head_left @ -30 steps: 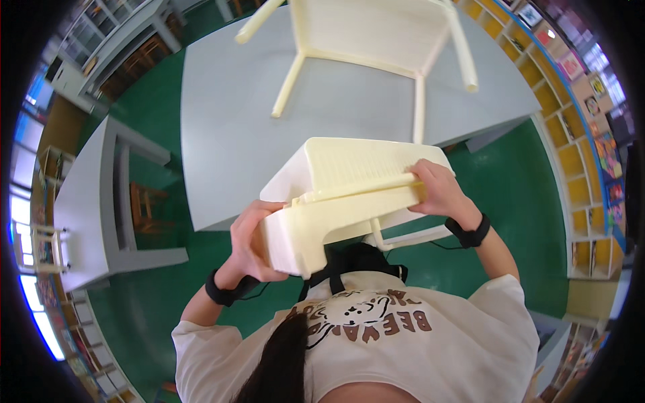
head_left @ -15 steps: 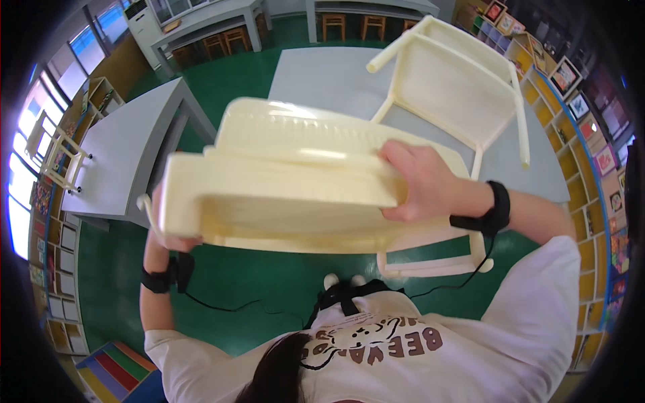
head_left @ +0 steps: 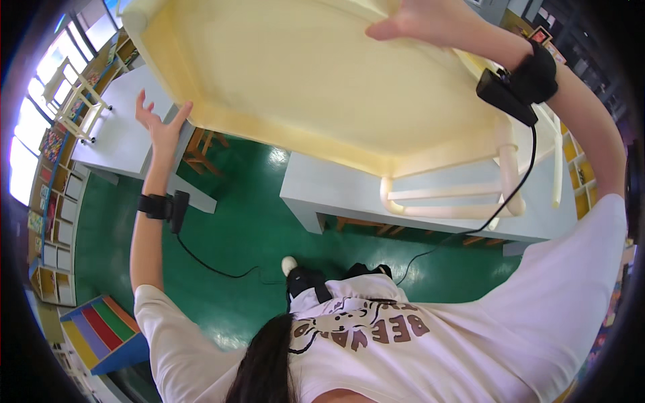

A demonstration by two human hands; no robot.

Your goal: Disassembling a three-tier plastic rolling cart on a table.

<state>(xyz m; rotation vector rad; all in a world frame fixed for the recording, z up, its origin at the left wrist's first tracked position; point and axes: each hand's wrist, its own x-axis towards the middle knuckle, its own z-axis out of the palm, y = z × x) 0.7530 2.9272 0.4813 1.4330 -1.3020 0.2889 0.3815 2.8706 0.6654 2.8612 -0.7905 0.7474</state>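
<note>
- We see the left hand (head_left: 161, 127) at the upper left of the frame with its fingers spread apart and curled around nothing; its thumb tip is at the tray's lower left edge, and we cannot tell whether it presses on it.
- We find the right hand (head_left: 430, 20) at the top of the frame, right of centre, its thumb stretched leftward across the tray; its other fingers are out of sight, so we cannot tell how firmly they grip.
- Between the hands we have the cream plastic tray (head_left: 322, 87), filling the upper middle of the frame, its hollow side and raised rim facing us.
- At its lower right corner we see a cream tube loop (head_left: 437, 212).
- On both wrists we notice black bands: a left band (head_left: 156, 207) and a right band (head_left: 534, 74), each with a cable running toward the waist.
- Below the tray, we make out a grey table (head_left: 302, 181) right of centre.
- At the upper left we see another grey table (head_left: 121, 138) with a wheeled cream trolley (head_left: 79, 127) near it, and a wooden stool (head_left: 199, 149) beside it.
- Lower left, on the green floor (head_left: 222, 245), we spot a striped box (head_left: 104, 329).
</note>
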